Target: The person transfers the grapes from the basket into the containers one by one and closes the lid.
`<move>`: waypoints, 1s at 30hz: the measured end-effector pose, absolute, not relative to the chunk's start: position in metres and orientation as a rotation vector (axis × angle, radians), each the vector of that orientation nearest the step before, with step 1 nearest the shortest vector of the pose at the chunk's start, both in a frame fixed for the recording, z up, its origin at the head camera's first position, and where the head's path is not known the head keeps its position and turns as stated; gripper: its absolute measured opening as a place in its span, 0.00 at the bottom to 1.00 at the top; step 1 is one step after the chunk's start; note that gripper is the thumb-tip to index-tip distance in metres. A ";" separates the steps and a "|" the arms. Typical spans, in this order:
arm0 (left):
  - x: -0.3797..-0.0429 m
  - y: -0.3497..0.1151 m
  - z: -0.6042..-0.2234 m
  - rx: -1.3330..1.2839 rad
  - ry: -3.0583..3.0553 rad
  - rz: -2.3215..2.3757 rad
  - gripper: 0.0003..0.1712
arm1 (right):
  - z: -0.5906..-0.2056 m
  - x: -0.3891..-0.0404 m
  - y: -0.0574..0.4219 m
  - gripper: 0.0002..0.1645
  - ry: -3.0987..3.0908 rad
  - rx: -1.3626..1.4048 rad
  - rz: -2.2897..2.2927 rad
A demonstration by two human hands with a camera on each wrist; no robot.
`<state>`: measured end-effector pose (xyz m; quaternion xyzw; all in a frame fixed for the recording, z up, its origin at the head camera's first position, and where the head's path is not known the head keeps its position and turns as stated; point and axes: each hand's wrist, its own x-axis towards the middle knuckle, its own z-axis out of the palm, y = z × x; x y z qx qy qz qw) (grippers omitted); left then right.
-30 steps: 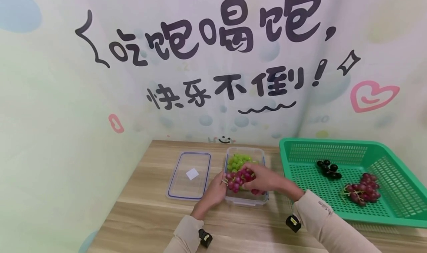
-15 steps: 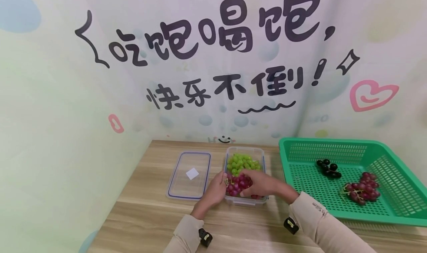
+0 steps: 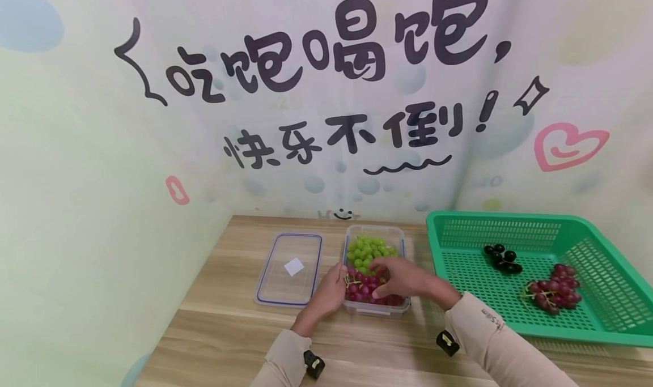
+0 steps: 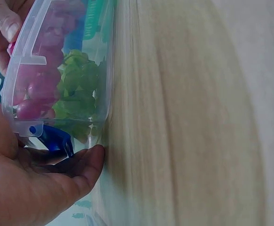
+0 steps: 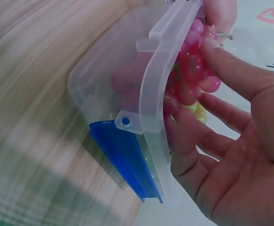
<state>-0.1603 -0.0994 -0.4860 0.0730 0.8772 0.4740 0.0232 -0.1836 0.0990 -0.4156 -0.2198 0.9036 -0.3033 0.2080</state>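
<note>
A clear plastic food container [image 3: 377,309] stands on the table with green grapes [image 3: 363,251] at its far end and red grapes [image 3: 359,289] at its near end. My left hand [image 3: 329,289] holds the container's left side; in the left wrist view its fingers curl below a blue latch [image 4: 57,141] against the wall. My right hand [image 3: 403,276] is over the near end, thumb and fingers spread about the red grapes. In the right wrist view the thumb touches the bunch [image 5: 191,70], and the other fingers lie along its far side, partly hidden by the rim.
A clear lid [image 3: 289,269] with a blue seal and a white label lies left of the container. To the right, a green basket [image 3: 510,217] holds a small bunch of black grapes [image 3: 502,258] and a bunch of red grapes [image 3: 556,289]. A printed curtain hangs behind.
The right hand has lowered the red grapes into the container's near end, and its thumb and fingers have spread apart. The left hand has stayed at the container's left side.
</note>
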 end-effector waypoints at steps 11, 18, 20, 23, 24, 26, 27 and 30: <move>-0.160 -0.100 -0.485 0.243 2.691 1.462 0.18 | -0.401 -0.188 0.126 0.27 2.478 -0.642 -1.032; -0.160 -0.100 -0.484 0.231 2.684 1.459 0.18 | -0.381 -0.201 0.160 0.21 2.585 -0.651 -1.100; -0.160 -0.100 -0.484 0.238 2.686 1.459 0.18 | -0.377 -0.203 0.170 0.22 2.621 -0.616 -1.072; -0.160 -0.100 -0.484 0.246 2.689 1.459 0.18 | -0.373 -0.205 0.184 0.23 2.640 -0.596 -1.068; -0.160 -0.100 -0.484 0.248 2.689 1.461 0.17 | -0.372 -0.205 0.188 0.23 2.637 -0.593 -1.077; -0.160 -0.100 -0.484 0.249 2.693 1.461 0.17 | -0.371 -0.204 0.196 0.24 2.628 -0.580 -1.095; -0.160 -0.100 -0.485 0.249 2.692 1.461 0.17 | -0.371 -0.204 0.199 0.24 2.627 -0.580 -1.101; -0.160 -0.100 -0.485 0.246 2.691 1.462 0.18 | -0.371 -0.204 0.209 0.25 2.621 -0.556 -1.109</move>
